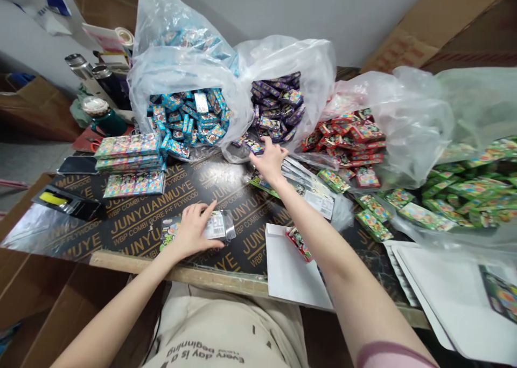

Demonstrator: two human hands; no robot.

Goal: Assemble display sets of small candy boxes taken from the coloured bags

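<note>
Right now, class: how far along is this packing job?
Seemingly done: stacked packets on the left. In hand: the left hand presses a clear sleeve flat; the right hand reaches the purple packs. Left: blue packs, red packs and green packs lie in heaps.

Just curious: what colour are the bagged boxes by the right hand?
The boxes are purple; head view.

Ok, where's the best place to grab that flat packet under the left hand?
Probably pinch the packet by its clear right end, coming from the right: it lies flat on the plywood and the left hand covers its left part.
</note>
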